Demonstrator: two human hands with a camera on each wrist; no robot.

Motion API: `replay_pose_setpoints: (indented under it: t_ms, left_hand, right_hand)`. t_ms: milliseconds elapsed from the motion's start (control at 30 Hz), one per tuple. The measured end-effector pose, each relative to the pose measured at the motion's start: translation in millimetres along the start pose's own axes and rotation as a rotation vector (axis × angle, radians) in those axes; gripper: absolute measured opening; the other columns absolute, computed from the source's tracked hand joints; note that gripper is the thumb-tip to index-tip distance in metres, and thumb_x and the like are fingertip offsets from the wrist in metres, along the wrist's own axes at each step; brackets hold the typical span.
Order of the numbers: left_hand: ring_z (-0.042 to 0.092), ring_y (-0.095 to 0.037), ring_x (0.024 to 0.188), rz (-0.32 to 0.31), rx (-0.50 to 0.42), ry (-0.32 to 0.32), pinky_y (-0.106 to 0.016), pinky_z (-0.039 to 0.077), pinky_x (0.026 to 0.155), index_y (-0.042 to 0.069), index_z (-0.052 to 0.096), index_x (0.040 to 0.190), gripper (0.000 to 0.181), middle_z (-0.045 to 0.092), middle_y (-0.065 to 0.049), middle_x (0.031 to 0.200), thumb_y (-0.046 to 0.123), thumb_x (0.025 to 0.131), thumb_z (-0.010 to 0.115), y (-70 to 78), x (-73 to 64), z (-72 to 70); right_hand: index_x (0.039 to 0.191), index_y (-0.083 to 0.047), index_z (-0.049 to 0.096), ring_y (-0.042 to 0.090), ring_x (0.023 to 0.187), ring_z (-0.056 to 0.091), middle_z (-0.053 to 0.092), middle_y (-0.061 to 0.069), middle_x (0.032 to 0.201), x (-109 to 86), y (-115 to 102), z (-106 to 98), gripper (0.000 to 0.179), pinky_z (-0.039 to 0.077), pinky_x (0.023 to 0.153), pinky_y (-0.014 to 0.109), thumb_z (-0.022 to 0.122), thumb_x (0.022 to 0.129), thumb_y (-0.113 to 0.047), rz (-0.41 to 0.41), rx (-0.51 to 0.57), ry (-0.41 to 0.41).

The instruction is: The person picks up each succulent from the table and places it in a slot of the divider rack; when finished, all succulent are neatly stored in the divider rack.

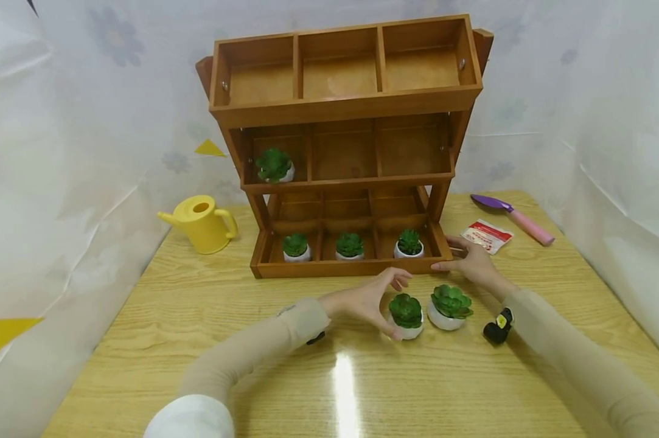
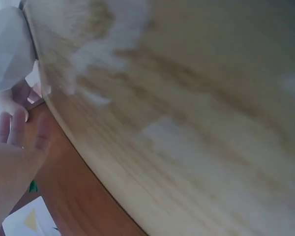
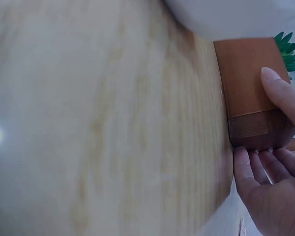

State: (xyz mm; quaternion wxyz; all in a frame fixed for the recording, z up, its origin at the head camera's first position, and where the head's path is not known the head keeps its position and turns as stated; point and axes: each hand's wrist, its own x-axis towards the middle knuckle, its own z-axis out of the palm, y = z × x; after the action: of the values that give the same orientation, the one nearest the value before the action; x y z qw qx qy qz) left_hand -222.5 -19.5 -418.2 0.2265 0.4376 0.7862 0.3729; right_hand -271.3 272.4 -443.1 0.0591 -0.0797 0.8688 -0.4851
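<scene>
My left hand (image 1: pixel 366 302) curves about a small potted succulent (image 1: pixel 406 312) on the table, thumb by the white pot and fingers spread apart from the leaves. In the left wrist view its fingers (image 2: pixel 17 128) look fairly straight, with a white pot (image 2: pixel 10 49) above them. A second potted succulent (image 1: pixel 449 307) stands just to the right. My right hand (image 1: pixel 471 260) grips the front right corner of the wooden shelf (image 1: pixel 340 267). In the right wrist view, the thumb lies on the front board (image 3: pixel 250 78) and the fingers (image 3: pixel 265 167) bend against its end.
Three potted succulents (image 1: pixel 350 245) sit in the bottom tier, and another (image 1: pixel 275 165) in the middle tier's left compartment. A yellow watering can (image 1: pixel 205 225) stands left of the shelf. To the right lie a red and white packet (image 1: pixel 487 236) and a trowel with a pink handle (image 1: pixel 532 228).
</scene>
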Motion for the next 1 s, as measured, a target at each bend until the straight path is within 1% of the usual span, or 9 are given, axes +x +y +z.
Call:
replay_pose_setpoints:
  t_ms: [133, 267, 367, 533, 733, 800, 900, 1000]
  left_hand:
    - [0.038, -0.015, 0.128, -0.014, -0.006, -0.053, -0.027, 0.035, 0.107, 0.011, 0.025, 0.143, 0.095, 0.031, -0.008, 0.144, 0.025, 0.071, 0.086, -2.6, 2.8, 0.2]
    - [0.041, -0.015, 0.126, 0.021, 0.015, -0.083, -0.024, 0.034, 0.108, 0.005, 0.031, 0.139, 0.090, 0.037, -0.009, 0.141, 0.020, 0.070, 0.087, -5.3, 7.4, -1.3]
    - [0.042, -0.014, 0.124, 0.043, 0.031, -0.103, -0.022, 0.036, 0.106, 0.003, 0.036, 0.137, 0.087, 0.042, -0.010, 0.138, 0.018, 0.069, 0.087, -7.4, 10.9, -2.5]
    - [0.045, -0.011, 0.121, 0.046, 0.037, -0.131, -0.019, 0.037, 0.103, 0.004, 0.038, 0.137, 0.087, 0.045, -0.009, 0.138, 0.019, 0.068, 0.088, -11.5, 15.9, -2.6]
    - [0.046, -0.007, 0.120, 0.042, 0.025, -0.157, -0.018, 0.035, 0.105, 0.005, 0.039, 0.136, 0.088, 0.047, -0.008, 0.136, 0.018, 0.065, 0.090, -16.0, 18.5, -2.5]
    - [0.047, -0.006, 0.119, 0.035, 0.033, -0.158, -0.018, 0.035, 0.104, 0.006, 0.040, 0.136, 0.088, 0.049, -0.007, 0.134, 0.019, 0.064, 0.090, -16.8, 18.2, -2.8]
    - [0.048, -0.003, 0.117, 0.020, 0.044, -0.177, -0.017, 0.036, 0.103, 0.010, 0.042, 0.134, 0.086, 0.052, -0.001, 0.130, 0.023, 0.064, 0.091, -16.6, 17.7, -1.8]
    - [0.050, 0.000, 0.115, 0.030, 0.058, -0.192, -0.016, 0.037, 0.101, 0.012, 0.043, 0.132, 0.085, 0.056, 0.002, 0.126, 0.027, 0.063, 0.091, -15.7, 18.6, 1.4]
  right_hand:
    - [0.148, -0.002, 0.032, 0.044, 0.129, 0.045, 0.038, 0.023, 0.148, -0.5, -1.1, 0.0, 0.087, 0.045, 0.098, 0.053, 0.078, 0.080, -0.032, 0.000, 0.004, -0.003]
    - [0.149, -0.002, 0.031, 0.046, 0.129, 0.043, 0.036, 0.024, 0.149, -1.8, -2.2, -1.1, 0.087, 0.044, 0.098, 0.055, 0.078, 0.081, -0.030, -0.010, 0.006, -0.011]
    - [0.149, -0.002, 0.030, 0.047, 0.129, 0.042, 0.035, 0.025, 0.149, -2.4, -2.8, -2.0, 0.087, 0.044, 0.098, 0.056, 0.078, 0.081, -0.030, -0.011, 0.007, -0.015]
    - [0.149, -0.003, 0.030, 0.047, 0.130, 0.042, 0.035, 0.024, 0.150, -2.9, -3.2, -2.5, 0.087, 0.043, 0.098, 0.056, 0.078, 0.081, -0.030, -0.010, 0.007, -0.016]
    - [0.149, -0.002, 0.030, 0.047, 0.130, 0.041, 0.034, 0.025, 0.150, -2.9, -2.8, -1.9, 0.087, 0.042, 0.099, 0.056, 0.078, 0.081, -0.030, -0.009, 0.007, -0.016]
    - [0.149, -0.001, 0.030, 0.048, 0.130, 0.041, 0.034, 0.025, 0.150, -2.7, -2.5, -2.0, 0.087, 0.042, 0.099, 0.056, 0.078, 0.081, -0.030, -0.009, 0.007, -0.015]
    - [0.149, -0.001, 0.030, 0.048, 0.130, 0.041, 0.035, 0.025, 0.149, -2.7, -2.7, -2.0, 0.087, 0.043, 0.099, 0.056, 0.078, 0.081, -0.030, -0.008, 0.006, -0.014]
    - [0.149, -0.002, 0.030, 0.047, 0.130, 0.041, 0.034, 0.025, 0.150, -3.2, -3.4, -2.3, 0.087, 0.043, 0.099, 0.056, 0.078, 0.081, -0.030, -0.006, 0.007, -0.013]
